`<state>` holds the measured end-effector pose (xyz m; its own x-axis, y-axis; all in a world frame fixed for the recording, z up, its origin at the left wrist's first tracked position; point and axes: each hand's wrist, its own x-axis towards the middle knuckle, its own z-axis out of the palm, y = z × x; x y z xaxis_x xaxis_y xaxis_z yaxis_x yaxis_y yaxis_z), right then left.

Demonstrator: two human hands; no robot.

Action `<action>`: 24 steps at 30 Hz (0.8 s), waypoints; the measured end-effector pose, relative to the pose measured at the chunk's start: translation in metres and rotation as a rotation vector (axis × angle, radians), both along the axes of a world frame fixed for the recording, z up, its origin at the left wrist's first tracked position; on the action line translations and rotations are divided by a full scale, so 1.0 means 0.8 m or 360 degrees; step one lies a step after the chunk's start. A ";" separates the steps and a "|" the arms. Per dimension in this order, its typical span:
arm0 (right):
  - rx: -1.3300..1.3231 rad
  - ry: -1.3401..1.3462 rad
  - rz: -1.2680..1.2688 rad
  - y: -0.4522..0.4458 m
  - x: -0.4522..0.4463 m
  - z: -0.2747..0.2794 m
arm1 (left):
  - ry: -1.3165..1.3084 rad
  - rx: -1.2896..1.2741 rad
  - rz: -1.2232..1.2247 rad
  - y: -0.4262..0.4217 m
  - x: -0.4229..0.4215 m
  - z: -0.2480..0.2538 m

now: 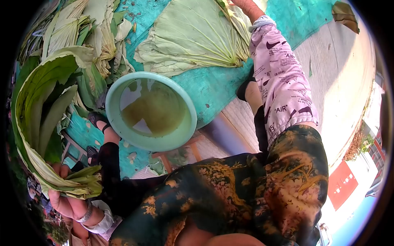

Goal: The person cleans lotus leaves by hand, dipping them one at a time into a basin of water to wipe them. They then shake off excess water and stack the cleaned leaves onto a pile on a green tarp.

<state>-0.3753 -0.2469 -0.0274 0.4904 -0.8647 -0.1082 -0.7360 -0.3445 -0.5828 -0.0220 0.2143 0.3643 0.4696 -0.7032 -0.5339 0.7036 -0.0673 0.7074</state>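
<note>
My left hand (63, 201), with a bracelet at the wrist, is closed around the gathered stem end of a bundle of large folded lotus leaves (28, 143). The bundle curls upward and over at the left. My right hand (242, 3) is at the top edge, mostly cut off, at the end of an outstretched arm in a pink printed sleeve. Beside it lies a fan-shaped pale green lotus leaf stack (193, 37), spread flat. The right fingers are out of sight, so whether they grip a leaf is unclear.
A pale green basin (150, 141) of murky water stands in the middle. More dried leaves (67, 28) are piled at upper left on a teal sheet (201, 96). A brown leaf piece (345, 17) lies at upper right. Another person's foot (98, 121) is by the basin.
</note>
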 end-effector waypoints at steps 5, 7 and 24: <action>0.0159 -0.0117 -0.0172 0.002 -0.081 0.016 | 0.0025 -0.0054 0.0005 -0.001 -0.002 0.000; 0.0016 -0.0021 -0.0230 0.043 -0.091 0.024 | 0.0006 -0.0016 -0.0011 0.002 -0.002 0.000; -0.0514 0.0701 -0.0251 0.019 -0.072 -0.017 | -0.0044 0.0167 0.0142 -0.010 -0.011 0.001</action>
